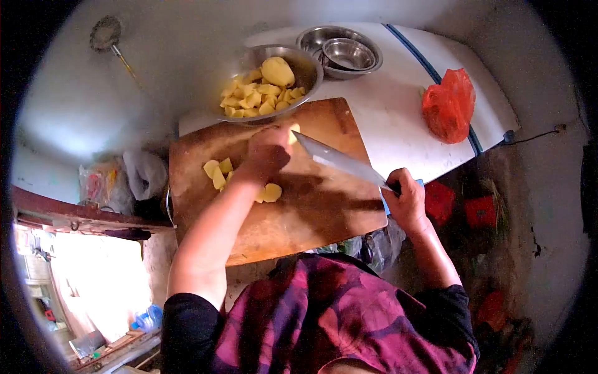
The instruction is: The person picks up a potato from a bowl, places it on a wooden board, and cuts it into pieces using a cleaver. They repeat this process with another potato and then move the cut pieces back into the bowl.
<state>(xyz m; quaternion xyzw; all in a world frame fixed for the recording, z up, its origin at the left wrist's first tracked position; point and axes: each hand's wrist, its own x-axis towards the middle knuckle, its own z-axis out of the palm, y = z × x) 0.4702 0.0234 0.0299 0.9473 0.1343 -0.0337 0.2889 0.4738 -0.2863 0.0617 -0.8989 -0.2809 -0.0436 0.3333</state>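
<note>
My right hand (pixel 407 198) is closed round the handle of a kitchen knife (pixel 341 162), its wide blade pointing left across the wooden cutting board (pixel 324 215). Near the far side of the board, my left hand (pixel 270 148) is closed on a pale yellow potato piece (pixel 294 133), which shows past its fingers beside the knife tip. Cut potato chunks (pixel 218 173) lie left of my left forearm. More pieces (pixel 270 193) rest just right of it, partly hidden by the arm. Behind the board, a steel bowl (pixel 311 70) holds many potato chunks and one whole peeled potato (pixel 278 71).
Two nested steel bowls (pixel 339 53) stand at the back of the white table (pixel 398 118). A red plastic bag (pixel 450 106) sits at the right, by a dark blue strip (pixel 418 55). Plastic bags (pixel 106 184) are at the left, and the board's near edge is close to my body.
</note>
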